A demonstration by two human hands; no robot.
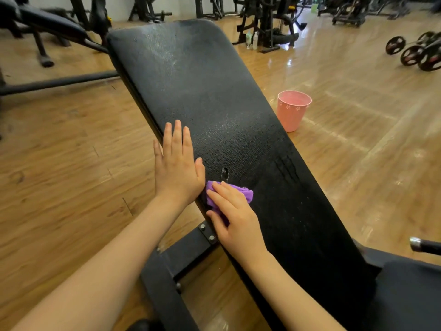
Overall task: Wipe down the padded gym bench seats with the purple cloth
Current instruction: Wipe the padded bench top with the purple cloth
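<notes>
A long black padded bench back [214, 96] slopes away from me, with a small tear near its lower middle. My left hand [177, 163] lies flat with straight fingers on the pad's left edge. Just right of it, my right hand [235, 216] presses a bunched purple cloth [245, 193] onto the pad, fingers laid over the cloth and thumb at its near side. Most of the cloth is hidden under that hand. The bench's seat pad [410, 297] shows at the lower right.
A pink bucket [293, 111] stands on the wooden floor right of the bench. The bench's black steel frame [181, 254] runs below my arms. Weight plates [412, 53] lie far right, bottles [252, 40] and other machines at the back, another bench [47, 22] at the upper left.
</notes>
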